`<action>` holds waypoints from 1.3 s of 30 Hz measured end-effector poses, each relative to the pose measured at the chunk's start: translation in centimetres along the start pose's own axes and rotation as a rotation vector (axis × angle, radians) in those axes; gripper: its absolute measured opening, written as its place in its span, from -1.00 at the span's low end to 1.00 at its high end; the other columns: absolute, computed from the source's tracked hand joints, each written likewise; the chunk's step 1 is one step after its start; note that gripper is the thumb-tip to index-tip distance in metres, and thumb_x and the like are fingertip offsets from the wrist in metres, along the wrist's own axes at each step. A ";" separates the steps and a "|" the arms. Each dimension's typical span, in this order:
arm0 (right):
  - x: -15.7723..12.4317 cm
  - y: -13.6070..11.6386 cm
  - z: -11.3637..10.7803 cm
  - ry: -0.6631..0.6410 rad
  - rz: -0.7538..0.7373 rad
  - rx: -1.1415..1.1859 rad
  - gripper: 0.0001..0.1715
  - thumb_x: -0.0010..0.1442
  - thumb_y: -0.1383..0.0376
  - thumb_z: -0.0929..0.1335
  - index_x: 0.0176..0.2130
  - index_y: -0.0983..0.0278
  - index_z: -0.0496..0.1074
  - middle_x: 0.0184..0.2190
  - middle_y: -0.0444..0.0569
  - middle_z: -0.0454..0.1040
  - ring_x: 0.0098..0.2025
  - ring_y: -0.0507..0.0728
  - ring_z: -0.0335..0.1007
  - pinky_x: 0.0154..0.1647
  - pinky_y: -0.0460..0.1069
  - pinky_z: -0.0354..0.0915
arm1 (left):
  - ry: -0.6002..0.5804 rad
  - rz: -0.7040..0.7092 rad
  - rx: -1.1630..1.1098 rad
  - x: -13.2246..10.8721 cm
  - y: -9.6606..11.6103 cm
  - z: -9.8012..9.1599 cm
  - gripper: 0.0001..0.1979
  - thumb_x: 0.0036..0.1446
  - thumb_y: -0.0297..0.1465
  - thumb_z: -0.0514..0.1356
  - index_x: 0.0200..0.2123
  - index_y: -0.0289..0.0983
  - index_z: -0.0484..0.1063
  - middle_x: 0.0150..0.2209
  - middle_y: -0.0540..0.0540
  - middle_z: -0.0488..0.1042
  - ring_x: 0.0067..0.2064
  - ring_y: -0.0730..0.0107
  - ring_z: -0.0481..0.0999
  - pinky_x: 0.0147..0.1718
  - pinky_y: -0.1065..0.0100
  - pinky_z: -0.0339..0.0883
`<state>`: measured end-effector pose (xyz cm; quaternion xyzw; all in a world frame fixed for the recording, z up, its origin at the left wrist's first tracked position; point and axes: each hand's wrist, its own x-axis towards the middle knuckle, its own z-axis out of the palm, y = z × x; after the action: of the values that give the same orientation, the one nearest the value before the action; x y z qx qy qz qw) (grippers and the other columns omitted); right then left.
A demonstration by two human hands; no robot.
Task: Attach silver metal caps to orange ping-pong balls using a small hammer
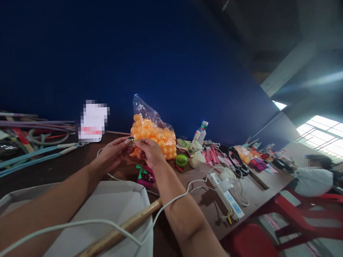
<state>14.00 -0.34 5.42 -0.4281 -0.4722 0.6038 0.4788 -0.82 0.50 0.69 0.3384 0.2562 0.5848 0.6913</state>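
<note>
My left hand and my right hand meet in front of me above the brown table. Both pinch a small dark round object between their fingertips; I cannot make out what it is. Just behind the hands stands a clear plastic bag of orange balls. Under my right wrist lies a small toy with green and pink parts.
A white tray with a wooden stick and a white cable lies near me. A power strip, cups, a bottle and coloured toys crowd the right. Hoops and tubes lie left. A seated person and red chairs are at right.
</note>
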 end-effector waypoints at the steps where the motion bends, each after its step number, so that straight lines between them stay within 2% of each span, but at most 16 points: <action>1: 0.0 0.0 0.0 0.001 0.000 0.001 -0.73 -0.04 0.21 0.52 -0.40 0.30 0.45 -0.60 -0.25 0.41 -0.67 -0.12 0.17 -0.63 -0.17 0.11 | -0.001 0.002 0.001 0.0 0.0 0.0 -0.84 0.21 -0.40 0.28 -0.14 -0.29 0.50 -0.20 -0.07 0.56 -0.29 0.34 0.57 -0.35 0.24 0.52; 9: 0.0 0.0 0.0 0.008 0.001 0.005 -0.73 -0.07 0.21 0.52 -0.41 0.29 0.45 -0.61 -0.26 0.39 -0.66 -0.12 0.17 -0.63 -0.18 0.12 | -0.012 -0.001 0.012 -0.3 0.3 0.3 -0.85 0.21 -0.39 0.28 -0.15 -0.30 0.50 -0.20 -0.07 0.56 -0.30 0.35 0.56 -0.36 0.24 0.51; 26: -0.2 -0.2 0.1 0.014 0.022 -0.023 -0.85 0.04 0.27 0.47 -0.41 0.29 0.44 -0.64 -0.25 0.37 -0.67 -0.09 0.18 -0.60 -0.15 0.10 | -0.017 0.009 0.014 -0.4 0.2 0.2 -0.85 0.21 -0.40 0.28 -0.16 -0.30 0.50 -0.21 -0.06 0.56 -0.30 0.35 0.57 -0.35 0.24 0.52; 33: -0.2 -0.2 0.2 0.021 0.017 -0.040 -0.74 -0.02 0.19 0.51 -0.42 0.28 0.44 -0.66 -0.27 0.36 -0.68 -0.10 0.17 -0.60 -0.16 0.12 | -0.019 0.007 0.003 -0.3 0.1 0.2 -0.85 0.21 -0.38 0.28 -0.17 -0.30 0.50 -0.23 -0.06 0.57 -0.31 0.35 0.57 -0.35 0.23 0.51; 39: -0.2 -0.1 0.1 0.017 0.008 -0.050 -0.75 0.02 0.19 0.50 -0.42 0.29 0.44 -0.65 -0.26 0.37 -0.67 -0.11 0.17 -0.61 -0.16 0.09 | -0.021 0.010 0.015 -0.1 -0.1 0.0 -0.83 0.21 -0.38 0.28 -0.14 -0.29 0.50 -0.17 -0.08 0.56 -0.26 0.32 0.57 -0.32 0.21 0.52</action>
<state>13.91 -0.52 5.59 -0.4470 -0.4812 0.5899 0.4697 -0.76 0.37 0.62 0.3511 0.2515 0.5827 0.6884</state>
